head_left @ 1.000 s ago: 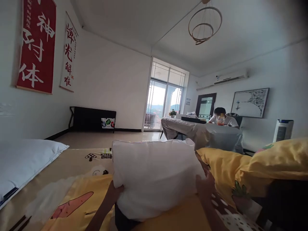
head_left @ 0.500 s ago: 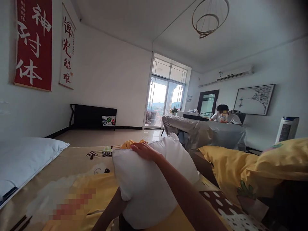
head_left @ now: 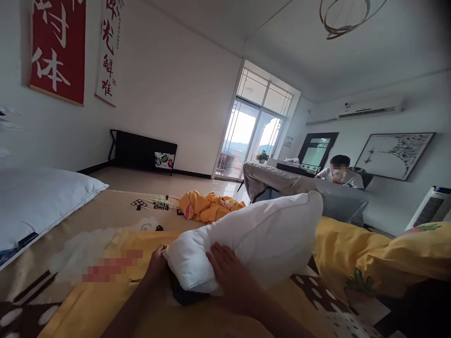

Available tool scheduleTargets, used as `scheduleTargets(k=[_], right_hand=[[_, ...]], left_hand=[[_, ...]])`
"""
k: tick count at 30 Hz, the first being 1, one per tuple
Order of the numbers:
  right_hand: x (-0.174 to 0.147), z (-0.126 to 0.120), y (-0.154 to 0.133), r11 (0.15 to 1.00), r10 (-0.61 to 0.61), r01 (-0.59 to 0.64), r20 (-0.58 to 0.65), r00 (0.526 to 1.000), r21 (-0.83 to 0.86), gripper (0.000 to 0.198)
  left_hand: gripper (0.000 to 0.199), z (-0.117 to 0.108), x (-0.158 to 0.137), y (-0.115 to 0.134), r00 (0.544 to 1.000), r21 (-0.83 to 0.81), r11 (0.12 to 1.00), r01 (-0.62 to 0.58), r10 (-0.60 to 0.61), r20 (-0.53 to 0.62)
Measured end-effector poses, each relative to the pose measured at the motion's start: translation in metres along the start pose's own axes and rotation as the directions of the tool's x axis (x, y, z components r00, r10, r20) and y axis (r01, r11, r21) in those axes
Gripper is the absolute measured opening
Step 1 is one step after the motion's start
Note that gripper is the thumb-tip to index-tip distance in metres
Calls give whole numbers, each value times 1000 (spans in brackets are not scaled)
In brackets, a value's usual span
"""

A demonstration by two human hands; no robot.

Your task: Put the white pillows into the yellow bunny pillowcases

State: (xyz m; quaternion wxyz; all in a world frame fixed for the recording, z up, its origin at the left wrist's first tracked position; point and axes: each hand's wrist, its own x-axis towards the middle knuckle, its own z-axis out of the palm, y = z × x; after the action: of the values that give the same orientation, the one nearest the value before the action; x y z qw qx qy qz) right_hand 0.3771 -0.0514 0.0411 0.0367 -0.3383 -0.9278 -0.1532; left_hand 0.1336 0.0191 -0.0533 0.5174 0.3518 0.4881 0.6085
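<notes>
White pillow [head_left: 271, 234], plump, creased near fingers [head_left: 222, 258]

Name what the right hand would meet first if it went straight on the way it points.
The held white pillow: the right hand appears to rest against it. What lies beyond is hard to judge in depth.

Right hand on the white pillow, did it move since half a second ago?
Yes, toward the wearer: the right hand was about level with the printed mushroom; now it is lower in view.
</notes>
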Motion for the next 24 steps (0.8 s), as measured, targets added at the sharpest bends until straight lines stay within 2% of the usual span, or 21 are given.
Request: scheduleTargets(k=[5, 9, 11, 12, 13, 15, 16, 17, 18, 20, 24], right_hand=[[6, 21, 12, 999, 45, -45, 6, 999, -24, 89], [14, 34, 23, 996, 92, -92, 6, 996, 12, 100], [18, 41, 26, 992, 125, -125, -3, 992, 21, 105], [21, 44, 26, 991, 134, -134, -9, 991, 21, 106], [24, 47, 26, 991, 132, -132, -18, 991, 16, 106], [30, 50, 23, 995, 98, -99, -47, 994, -14, 100], [32, 50, 22, 997, 70, -73, -67, 995, -40, 92], [33, 50, 20, 996, 46, -52, -87, 995, -70, 83], [33, 49, 19, 995, 23, -33, -100, 995, -99, 75], [29, 47, 19, 991, -18, 5, -99, 995, -133, 65], [16, 52, 20, 988, -74, 59, -95, 993, -146, 73]], left_hand=[[36, -13, 3, 22, 998, 132, 989, 61, -59, -19], [44, -13, -2, 50, 989, 273, 957, -96, 122, -78], [55, -6, -15, 66, 968, 314, 923, -223, 247, -38], [62, -1, -25, 73, 944, 334, 887, -320, 327, 38], [69, 4, -36, 80, 900, 356, 827, -436, 410, 149], [80, 16, -61, 89, 748, 402, 635, -659, 500, 436], [82, 21, -72, 92, 668, 424, 526, -737, 477, 570], [81, 26, -81, 93, 615, 448, 434, -782, 419, 668], [76, 29, -86, 93, 597, 476, 375, -796, 349, 723], [61, 31, -89, 89, 605, 520, 335, -786, 241, 759], [41, 25, -73, 75, 649, 581, 361, -729, 96, 755]])
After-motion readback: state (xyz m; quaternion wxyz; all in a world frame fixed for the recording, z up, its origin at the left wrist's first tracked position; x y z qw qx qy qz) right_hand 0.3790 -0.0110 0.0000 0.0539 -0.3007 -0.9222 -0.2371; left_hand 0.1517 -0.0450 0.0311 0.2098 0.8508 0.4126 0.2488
